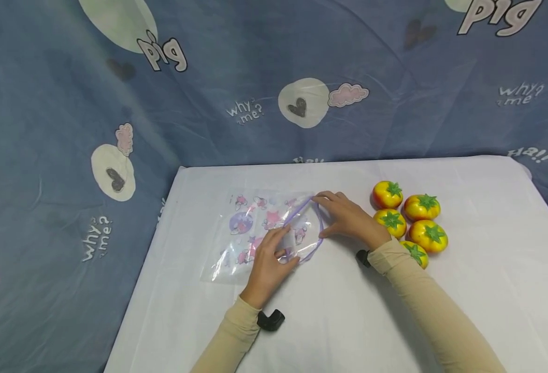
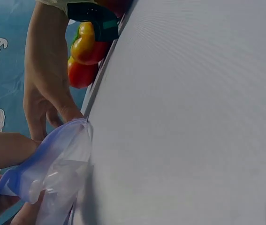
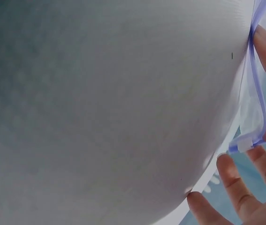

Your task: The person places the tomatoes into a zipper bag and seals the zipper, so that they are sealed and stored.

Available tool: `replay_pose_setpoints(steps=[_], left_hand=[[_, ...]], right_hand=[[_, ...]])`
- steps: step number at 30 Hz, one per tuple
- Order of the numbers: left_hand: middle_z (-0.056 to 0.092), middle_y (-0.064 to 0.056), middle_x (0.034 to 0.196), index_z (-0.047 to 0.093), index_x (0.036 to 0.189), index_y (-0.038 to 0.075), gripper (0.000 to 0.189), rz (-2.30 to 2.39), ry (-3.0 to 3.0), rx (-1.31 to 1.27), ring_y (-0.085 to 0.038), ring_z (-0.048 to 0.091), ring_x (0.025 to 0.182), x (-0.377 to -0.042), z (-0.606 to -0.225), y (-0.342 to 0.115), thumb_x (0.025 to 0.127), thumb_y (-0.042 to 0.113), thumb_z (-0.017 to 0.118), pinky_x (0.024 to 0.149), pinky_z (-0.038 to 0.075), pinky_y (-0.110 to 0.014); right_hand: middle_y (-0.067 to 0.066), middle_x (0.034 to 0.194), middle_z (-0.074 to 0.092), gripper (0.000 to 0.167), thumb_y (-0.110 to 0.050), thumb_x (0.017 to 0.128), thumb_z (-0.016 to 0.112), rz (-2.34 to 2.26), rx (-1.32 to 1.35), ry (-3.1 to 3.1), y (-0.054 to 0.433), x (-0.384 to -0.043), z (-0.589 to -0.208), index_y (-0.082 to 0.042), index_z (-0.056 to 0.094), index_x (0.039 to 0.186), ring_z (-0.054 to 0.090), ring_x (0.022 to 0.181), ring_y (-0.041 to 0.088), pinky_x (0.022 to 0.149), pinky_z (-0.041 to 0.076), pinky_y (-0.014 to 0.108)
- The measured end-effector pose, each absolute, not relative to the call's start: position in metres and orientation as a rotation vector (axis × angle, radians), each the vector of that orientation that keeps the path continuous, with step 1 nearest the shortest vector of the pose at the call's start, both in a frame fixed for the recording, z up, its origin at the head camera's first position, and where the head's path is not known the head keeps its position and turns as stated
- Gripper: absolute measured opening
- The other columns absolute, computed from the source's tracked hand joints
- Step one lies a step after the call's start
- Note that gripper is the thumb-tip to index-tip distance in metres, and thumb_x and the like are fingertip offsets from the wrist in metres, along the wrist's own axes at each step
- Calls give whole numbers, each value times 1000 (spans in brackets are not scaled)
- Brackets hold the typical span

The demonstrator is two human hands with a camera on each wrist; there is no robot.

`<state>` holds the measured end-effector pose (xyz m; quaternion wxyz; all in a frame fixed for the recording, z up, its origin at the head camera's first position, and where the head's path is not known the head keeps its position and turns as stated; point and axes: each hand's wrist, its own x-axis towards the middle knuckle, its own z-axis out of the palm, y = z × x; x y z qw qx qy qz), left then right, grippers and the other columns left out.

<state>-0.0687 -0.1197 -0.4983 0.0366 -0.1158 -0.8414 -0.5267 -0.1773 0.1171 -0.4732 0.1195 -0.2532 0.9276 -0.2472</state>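
Observation:
A clear plastic zip bag with pink and purple prints lies on the white table, its purple-rimmed mouth facing right and spread apart. At the near side of the mouth, the left hand grips the rim between thumb and fingers. The right hand holds the rim at the far right, its thumb on the lip and its fingers at the far corner. In the right wrist view a small slider shows at that corner. In the left wrist view the left hand's fingers touch the purple edge.
Several yellow-red tomatoes with green star-shaped leaves cluster right of the bag, by the right forearm. The white tabletop spreads around them. A blue printed cloth hangs behind and to the left. Black wrist cameras sit on both wrists.

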Motion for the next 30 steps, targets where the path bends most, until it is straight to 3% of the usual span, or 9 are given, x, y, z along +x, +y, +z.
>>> replay_pose_setpoints(steps=[9,16,23,30], left_hand=[[56,-14,142,53,147,1,81,-1616,-2531,-314,-32,59,131,-66,-497,-120,74,-7,86,89,62,-23],[58,-13,140,56,146,2,78,-1588,-2469,-342,-32,62,126,-65,-494,-119,74,-6,85,86,64,-25],[59,-16,139,56,147,3,79,-1651,-2452,-312,-32,62,124,-64,-500,-119,74,-6,86,86,64,-25],[59,-12,140,56,146,3,79,-1646,-2451,-305,-31,63,123,-64,-503,-118,74,-5,86,86,63,-23]], right_hand=[[11,161,41,99,-29,74,95,-714,-772,2732,116,-173,-472,-12,43,156,45,139,36,115,49,55],[12,163,39,102,-27,72,96,-715,-812,2763,117,-169,-471,-10,42,156,45,139,37,114,50,55],[16,168,31,96,-25,74,94,-707,-809,2766,117,-165,-470,-4,44,154,36,149,41,121,41,58],[17,170,28,93,-25,78,92,-777,-767,2836,123,-148,-462,-5,45,154,36,150,43,123,38,58]])
